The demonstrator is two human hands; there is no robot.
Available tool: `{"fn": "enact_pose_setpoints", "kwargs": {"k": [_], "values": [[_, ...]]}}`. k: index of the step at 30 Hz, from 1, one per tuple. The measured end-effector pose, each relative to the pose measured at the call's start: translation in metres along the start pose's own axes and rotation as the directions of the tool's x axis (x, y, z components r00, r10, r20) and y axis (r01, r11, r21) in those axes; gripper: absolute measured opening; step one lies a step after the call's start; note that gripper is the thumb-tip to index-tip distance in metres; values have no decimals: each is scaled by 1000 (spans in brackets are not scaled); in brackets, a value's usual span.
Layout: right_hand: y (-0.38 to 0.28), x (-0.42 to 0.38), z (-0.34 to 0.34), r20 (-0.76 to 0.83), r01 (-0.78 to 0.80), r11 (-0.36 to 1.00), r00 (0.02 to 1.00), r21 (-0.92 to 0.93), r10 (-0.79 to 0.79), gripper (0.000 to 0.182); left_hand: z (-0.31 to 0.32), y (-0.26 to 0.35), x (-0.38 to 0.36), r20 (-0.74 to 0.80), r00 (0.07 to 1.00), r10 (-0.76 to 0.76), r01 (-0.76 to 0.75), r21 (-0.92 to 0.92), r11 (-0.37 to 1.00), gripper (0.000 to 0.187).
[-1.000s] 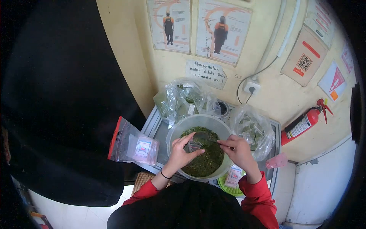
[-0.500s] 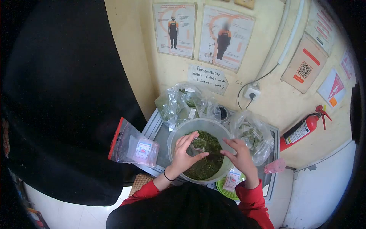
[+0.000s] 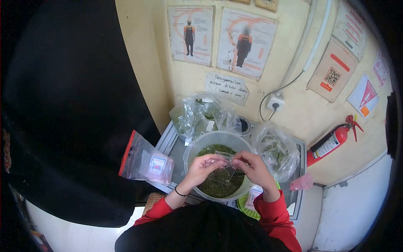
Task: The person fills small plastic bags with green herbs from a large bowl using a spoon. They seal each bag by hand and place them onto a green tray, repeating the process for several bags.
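Observation:
Both hands pinch a small clear plastic bag point(image 3: 224, 177) by its upper edge. My left hand point(image 3: 200, 169) grips one side between thumb and fingertips, and my right hand point(image 3: 255, 169) grips the other. The bag hangs over a large translucent tub point(image 3: 191, 148) of chopped green leaves point(image 3: 218, 190), which show through the thin plastic. Under my right wrist, a pack with a printed label point(image 3: 253, 196) lies on a green slatted dish point(image 3: 242, 205) beside the tub.
Behind the tub, one large clear bag point(image 3: 195, 111) of green packets sits left and another point(image 3: 277, 151) right, with a dark round container point(image 3: 244, 126) between. A red-edged zip bag point(image 3: 147, 161) lies left. A pink cup point(image 3: 301, 182) and fire extinguisher point(image 3: 331, 145) stand right.
My right hand has moved left to meet the left hand, and both now pinch the small bag's top. Earlier the hands were apart, with the bag at the left hand only.

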State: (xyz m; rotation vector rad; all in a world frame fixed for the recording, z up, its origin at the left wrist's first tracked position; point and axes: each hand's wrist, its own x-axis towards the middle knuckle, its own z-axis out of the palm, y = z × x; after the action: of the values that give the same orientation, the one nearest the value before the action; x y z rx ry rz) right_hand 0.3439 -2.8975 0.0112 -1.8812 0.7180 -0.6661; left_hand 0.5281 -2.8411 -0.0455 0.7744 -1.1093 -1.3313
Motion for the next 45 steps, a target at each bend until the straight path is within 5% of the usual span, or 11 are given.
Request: {"fn": "enact_pose_setpoints", "kwargs": {"k": [3, 6, 12, 26, 31, 34, 36, 38, 41, 44, 45], "values": [[-9, 0, 6, -126, -89, 979, 986, 183, 114, 9, 3, -7, -2, -62, 996, 68, -69, -23, 997, 17], [3, -3, 5, -23, -194, 901, 975, 388, 220, 13, 7, -4, -2, -96, 992, 86, -87, 0, 996, 12], [21, -5, 10, -163, -9, 987, 986, 157, 35, 6, 12, 10, -10, -53, 995, 88, -73, 235, 969, 12], [3, -5, 11, -99, 153, 987, 982, -55, -158, 7, 20, 10, -8, 78, 979, 190, -205, 447, 871, 11], [12, -14, -6, -187, 116, 985, 973, -124, -138, 5, 18, 6, -5, -109, 985, 137, -105, 254, 961, 14], [14, -21, -27, -303, 149, 905, 910, -399, -283, 7, 8, -1, 0, -143, 973, 179, -105, 415, 904, 25], [19, -27, -49, -424, 10, 789, 839, -614, -341, 7, 6, -6, 4, -210, 927, 311, -187, 457, 869, 35], [32, -38, -70, -467, -105, 631, 766, -768, -441, 7, -9, -6, -1, -166, 956, 244, -147, 449, 881, 45], [62, -70, -83, -609, -366, 545, 701, -754, -372, 10, -8, -2, -6, -207, 952, 226, -117, 435, 893, 44], [119, -125, -85, -687, -625, 640, 698, -446, 203, 15, -12, -5, -7, -209, 950, 234, -134, 404, 905, 42], [160, -149, -79, -618, -670, 565, 717, -482, 323, 18, -10, -5, -6, -201, 952, 230, -136, 395, 909, 42]]}}
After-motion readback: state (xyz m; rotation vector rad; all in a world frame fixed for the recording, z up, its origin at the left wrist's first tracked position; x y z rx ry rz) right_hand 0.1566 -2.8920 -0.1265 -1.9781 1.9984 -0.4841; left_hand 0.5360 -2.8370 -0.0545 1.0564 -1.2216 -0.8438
